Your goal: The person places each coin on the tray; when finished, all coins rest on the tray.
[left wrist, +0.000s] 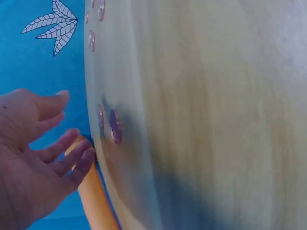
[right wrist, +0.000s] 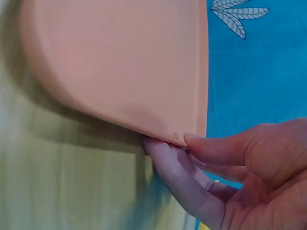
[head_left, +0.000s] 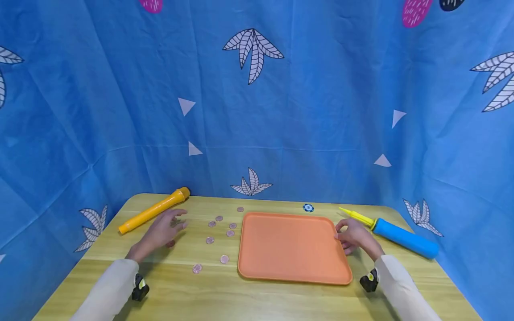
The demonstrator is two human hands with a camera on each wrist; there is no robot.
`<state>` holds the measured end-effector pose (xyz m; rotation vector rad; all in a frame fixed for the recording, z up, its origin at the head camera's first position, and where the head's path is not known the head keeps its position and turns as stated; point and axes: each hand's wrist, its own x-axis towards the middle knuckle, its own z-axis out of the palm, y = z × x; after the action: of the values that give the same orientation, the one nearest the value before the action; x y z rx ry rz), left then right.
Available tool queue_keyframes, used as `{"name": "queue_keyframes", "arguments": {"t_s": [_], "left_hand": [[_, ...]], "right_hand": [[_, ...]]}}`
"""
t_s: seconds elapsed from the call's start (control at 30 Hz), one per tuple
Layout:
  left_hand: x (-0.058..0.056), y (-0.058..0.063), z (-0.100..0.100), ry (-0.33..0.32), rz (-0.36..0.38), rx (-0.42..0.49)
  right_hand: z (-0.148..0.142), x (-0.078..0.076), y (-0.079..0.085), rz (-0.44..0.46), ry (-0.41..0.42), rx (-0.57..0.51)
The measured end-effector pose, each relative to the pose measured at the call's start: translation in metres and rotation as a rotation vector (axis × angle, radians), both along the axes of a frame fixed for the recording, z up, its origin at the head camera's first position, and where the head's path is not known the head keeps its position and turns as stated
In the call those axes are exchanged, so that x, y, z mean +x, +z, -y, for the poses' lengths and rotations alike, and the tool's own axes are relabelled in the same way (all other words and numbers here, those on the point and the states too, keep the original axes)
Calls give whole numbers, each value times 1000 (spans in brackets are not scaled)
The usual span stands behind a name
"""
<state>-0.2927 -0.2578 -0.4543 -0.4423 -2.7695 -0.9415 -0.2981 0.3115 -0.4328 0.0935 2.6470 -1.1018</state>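
An orange rectangular tray [head_left: 293, 249] lies at the right of centre on the wooden table. My right hand [head_left: 355, 236] pinches its right rim; in the right wrist view the thumb is on top of the tray edge [right wrist: 120, 57] and fingers are beneath. My left hand [head_left: 160, 232] hovers over the left part of the table, fingers loosely bent, holding nothing. Several pinkish, coin-like discs [head_left: 224, 259] lie scattered between that hand and the tray. The left wrist view shows two discs [left wrist: 115, 127] to the right of the left fingertips.
Behind the left hand lies an orange, microphone-shaped stick [head_left: 154, 211]. To the right of the right hand is a blue hand pump [head_left: 405, 238] with a yellow nozzle. A blue-and-white chip [head_left: 308, 207] lies behind the tray. Blue patterned cloth [head_left: 321, 111] hangs around the table [head_left: 168, 298].
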Motion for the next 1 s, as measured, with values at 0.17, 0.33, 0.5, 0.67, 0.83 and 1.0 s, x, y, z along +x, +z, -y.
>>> {"name": "queue_keyframes", "arguments": {"t_s": [0.17,0.33,0.5,0.67,0.83,1.0], "left_hand": [[-4,-9,4,-11,60,-19],[-15,-17,8,25,84,21],[-25,-16,7,61,102,29],[-27,-12,6,88,137,10],[-28,-9,6,114,152,-30],[-28,-5,8,139,177,-25]], "right_hand": [[-4,2,0,43,-2,-10],[-6,1,3,91,6,-27],[-13,-5,5,147,36,-62],[-13,-4,5,170,20,-70],[-10,-4,3,148,10,-39],[-11,-5,1,121,-3,-76]]}}
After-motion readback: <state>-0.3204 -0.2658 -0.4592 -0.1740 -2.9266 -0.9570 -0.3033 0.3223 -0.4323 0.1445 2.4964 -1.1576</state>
